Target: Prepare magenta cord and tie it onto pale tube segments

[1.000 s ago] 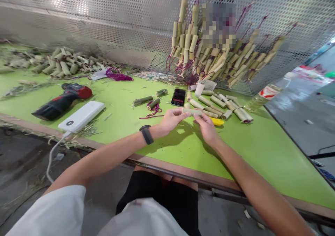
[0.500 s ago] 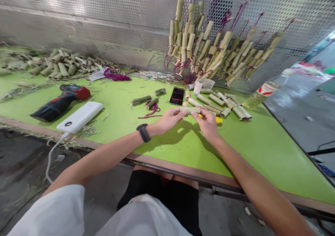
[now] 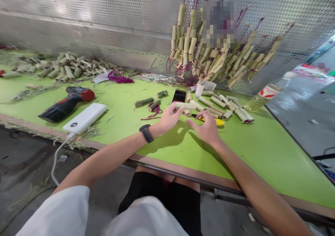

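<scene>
My left hand [image 3: 170,118] is closed around a short piece of bamboo tube [image 3: 186,105], which lies level above the table with its right end sticking out past the fingers. To the right, my right hand [image 3: 206,126] is off the bamboo, its thumb and fingers apart. Just behind the right fingers lies a yellow tool [image 3: 219,122] with a black tip, partly covered by the hand; its kind is unclear. A phone [image 3: 179,96] rests beyond the left hand. Several cut bamboo tubes [image 3: 213,101] lie behind the right hand.
A cordless drill [image 3: 66,103] and a white power bank [image 3: 85,118] with a cable lie at left. Behind them are a heap of bamboo pieces [image 3: 66,66] and purple cord [image 3: 119,77]. Strung bamboo bundles [image 3: 217,59] hang on the mesh wall. An oil bottle [image 3: 265,94] stands at right.
My right hand has let go of the bamboo tube and moved slightly down, its fingers apart. The left hand alone now holds the tube. The camera view has shifted a little.
</scene>
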Tool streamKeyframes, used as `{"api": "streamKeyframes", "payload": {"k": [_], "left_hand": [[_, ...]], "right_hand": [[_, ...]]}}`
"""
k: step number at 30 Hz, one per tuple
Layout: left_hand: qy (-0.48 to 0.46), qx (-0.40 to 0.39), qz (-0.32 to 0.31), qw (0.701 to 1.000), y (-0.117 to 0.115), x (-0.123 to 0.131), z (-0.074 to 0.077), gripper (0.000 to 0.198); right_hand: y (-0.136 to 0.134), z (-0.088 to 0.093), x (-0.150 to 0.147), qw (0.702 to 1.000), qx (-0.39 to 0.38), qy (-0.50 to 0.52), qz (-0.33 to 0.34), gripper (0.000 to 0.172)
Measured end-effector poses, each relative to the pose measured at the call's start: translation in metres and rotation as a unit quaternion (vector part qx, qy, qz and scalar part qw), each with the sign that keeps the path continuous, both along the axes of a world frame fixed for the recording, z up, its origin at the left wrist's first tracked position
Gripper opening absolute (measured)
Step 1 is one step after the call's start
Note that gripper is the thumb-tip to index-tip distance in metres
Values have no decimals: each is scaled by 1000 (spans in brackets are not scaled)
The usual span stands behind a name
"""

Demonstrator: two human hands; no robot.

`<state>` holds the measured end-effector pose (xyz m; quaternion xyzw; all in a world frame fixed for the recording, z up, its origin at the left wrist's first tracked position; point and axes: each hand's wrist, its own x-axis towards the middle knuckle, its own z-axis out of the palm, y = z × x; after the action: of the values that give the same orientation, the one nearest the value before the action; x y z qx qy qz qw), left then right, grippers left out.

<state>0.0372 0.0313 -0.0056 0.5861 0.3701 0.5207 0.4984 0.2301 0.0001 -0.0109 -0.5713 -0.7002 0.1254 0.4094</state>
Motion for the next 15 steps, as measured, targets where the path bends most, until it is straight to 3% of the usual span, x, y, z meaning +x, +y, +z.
{"api": "streamKeyframes", "payload": {"k": [4, 9, 12, 15], "left_hand": [[-30, -81, 36, 996, 8, -2, -4, 14], [-55, -84, 44, 994, 15, -2, -12, 12], [-56, -63, 41, 996, 15, -2, -15, 17], [-52, -38, 26, 998, 12, 0, -15, 17]], "right_hand": [[4, -7, 9, 981, -68, -158, 93, 30], [2, -7, 9, 965, -74, -215, 131, 24], [-2, 0, 3, 968, -48, -207, 132, 21], [-8, 5, -3, 983, -41, -125, 126, 20]]}}
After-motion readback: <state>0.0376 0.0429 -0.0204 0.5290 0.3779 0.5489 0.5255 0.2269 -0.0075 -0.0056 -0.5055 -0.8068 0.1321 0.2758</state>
